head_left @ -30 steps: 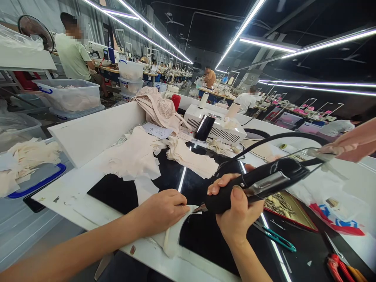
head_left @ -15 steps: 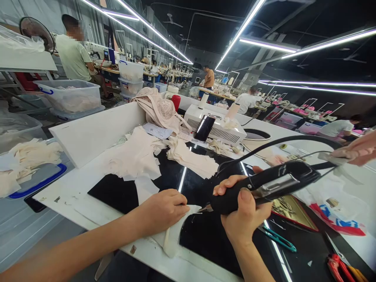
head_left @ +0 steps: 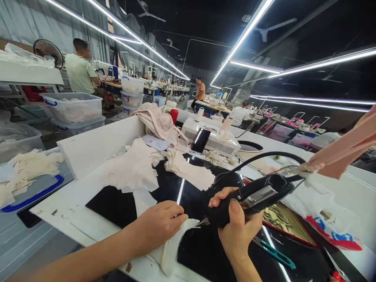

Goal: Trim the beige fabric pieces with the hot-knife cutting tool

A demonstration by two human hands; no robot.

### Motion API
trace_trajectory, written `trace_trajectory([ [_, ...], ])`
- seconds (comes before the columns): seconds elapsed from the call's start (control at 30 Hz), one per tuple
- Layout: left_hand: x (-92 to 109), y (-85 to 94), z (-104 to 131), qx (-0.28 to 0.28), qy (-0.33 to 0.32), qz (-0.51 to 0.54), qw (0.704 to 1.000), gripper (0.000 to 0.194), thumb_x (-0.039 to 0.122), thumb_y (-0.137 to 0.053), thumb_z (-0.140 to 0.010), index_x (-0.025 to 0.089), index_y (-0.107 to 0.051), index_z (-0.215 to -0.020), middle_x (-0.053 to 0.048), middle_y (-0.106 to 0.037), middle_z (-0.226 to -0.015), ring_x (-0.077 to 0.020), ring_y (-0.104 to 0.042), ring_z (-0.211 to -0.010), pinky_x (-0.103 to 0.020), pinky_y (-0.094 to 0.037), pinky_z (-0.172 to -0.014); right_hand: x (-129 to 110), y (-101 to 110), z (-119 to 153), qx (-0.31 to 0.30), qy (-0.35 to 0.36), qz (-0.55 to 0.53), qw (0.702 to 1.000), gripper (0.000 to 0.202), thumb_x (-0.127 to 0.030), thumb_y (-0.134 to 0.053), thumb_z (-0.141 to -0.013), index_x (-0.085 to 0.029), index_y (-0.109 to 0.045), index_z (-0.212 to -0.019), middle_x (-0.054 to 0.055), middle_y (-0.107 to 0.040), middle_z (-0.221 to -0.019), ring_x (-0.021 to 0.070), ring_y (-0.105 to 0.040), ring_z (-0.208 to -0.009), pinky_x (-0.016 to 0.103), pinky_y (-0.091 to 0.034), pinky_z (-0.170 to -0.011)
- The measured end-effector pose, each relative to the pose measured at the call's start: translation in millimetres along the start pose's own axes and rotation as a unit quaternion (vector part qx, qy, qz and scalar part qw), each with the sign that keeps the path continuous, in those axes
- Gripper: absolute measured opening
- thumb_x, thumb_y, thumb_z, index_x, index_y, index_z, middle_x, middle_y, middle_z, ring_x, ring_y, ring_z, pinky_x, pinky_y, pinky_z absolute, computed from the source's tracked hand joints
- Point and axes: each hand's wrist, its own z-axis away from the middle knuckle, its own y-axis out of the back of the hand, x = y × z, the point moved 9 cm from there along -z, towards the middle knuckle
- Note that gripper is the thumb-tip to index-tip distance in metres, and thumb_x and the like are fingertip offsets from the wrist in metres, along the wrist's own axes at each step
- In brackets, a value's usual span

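Observation:
My left hand is closed at the edge of a cream fabric piece, its fingertips pinching the top of it. The piece lies over the near edge of a black glossy panel. My right hand is wrapped around a black corded power tool with a narrow metal tip. That tip points left and meets the pointed corner of the cream fabric. From the tool's back end, a thick cable arches left, and a pink cloth strip is tied there, stretching up to the right.
Cream fabric pieces lie piled behind my left hand. A phone leans on a white vented box. Teal-handled snips, scissors and a tray of small parts lie to the right. Co-workers sit farther back.
The view has tilted up slightly, so more ceiling shows and the red-handled scissors have slid mostly out of frame. Both hands keep their holds, and the tool tip stays at the fabric corner.

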Motion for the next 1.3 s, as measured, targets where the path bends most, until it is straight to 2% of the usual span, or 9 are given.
trace_trajectory([
  [0.13,6.7,0.2,11.2,-0.042,0.036,-0.038,0.998,0.037,-0.011,-0.052,-0.086,0.013,-0.061,-0.112,-0.009,-0.068,-0.11,-0.0213,-0.067,-0.096,-0.031,-0.061,-0.084,0.3,4.7,2.2,0.005,-0.007,0.017,1.0,0.046,-0.03,-0.076,-0.091,-0.028,-0.056,-0.132,-0.004,-0.068,-0.079,0.0148,-0.064,-0.057,0.031,-0.058,-0.055],
  [0.27,6.2,-11.9,22.8,-0.08,0.074,-0.04,0.993,0.044,-0.014,-0.057,-0.077,0.016,-0.058,-0.109,-0.006,-0.068,-0.108,-0.021,-0.067,-0.092,-0.028,-0.06,-0.079,-1.8,10.7,5.5,0.015,-0.012,0.029,0.999,0.046,-0.031,-0.076,-0.091,-0.028,-0.056,-0.132,-0.004,-0.068,-0.08,0.0147,-0.064,-0.058,0.031,-0.058,-0.057],
  [0.47,-5.6,-27.3,20.0,-0.117,0.098,-0.018,0.988,0.041,-0.009,-0.056,-0.085,0.018,-0.056,-0.116,-0.009,-0.067,-0.116,-0.0227,-0.067,-0.103,-0.031,-0.058,-0.085,-6.5,16.6,11.8,0.031,-0.018,0.043,0.998,0.046,-0.031,-0.076,-0.092,-0.028,-0.055,-0.133,-0.004,-0.068,-0.081,0.0146,-0.065,-0.059,0.032,-0.059,-0.058],
  [0.8,-14.8,-31.7,10.0,-0.179,0.117,0.034,0.976,0.04,-0.007,-0.053,-0.084,0.019,-0.055,-0.114,-0.007,-0.065,-0.113,-0.0207,-0.064,-0.098,-0.029,-0.056,-0.087,-15.9,19.2,23.4,0.059,-0.006,0.05,0.997,0.044,-0.029,-0.08,-0.089,-0.026,-0.057,-0.127,-0.003,-0.072,-0.079,0.0155,-0.067,-0.058,0.032,-0.059,-0.058],
  [1.07,-12.6,-27.1,6.4,-0.185,0.098,0.04,0.977,0.036,-0.005,-0.052,-0.088,0.02,-0.056,-0.113,-0.007,-0.066,-0.114,-0.0214,-0.066,-0.105,-0.031,-0.056,-0.094,-18.9,17.9,27.5,0.06,-0.006,0.047,0.997,0.045,-0.027,-0.08,-0.089,-0.026,-0.056,-0.128,-0.004,-0.072,-0.081,0.0153,-0.067,-0.059,0.032,-0.059,-0.058],
  [1.3,-10.5,-18.9,3.3,-0.154,0.09,0.056,0.982,0.033,-0.007,-0.048,-0.092,0.019,-0.059,-0.11,-0.007,-0.068,-0.112,-0.0213,-0.068,-0.106,-0.032,-0.058,-0.092,-25.3,14.3,28.0,0.055,0.005,0.056,0.997,0.044,-0.026,-0.079,-0.09,-0.027,-0.056,-0.128,-0.005,-0.071,-0.081,0.0144,-0.066,-0.058,0.031,-0.058,-0.057],
])
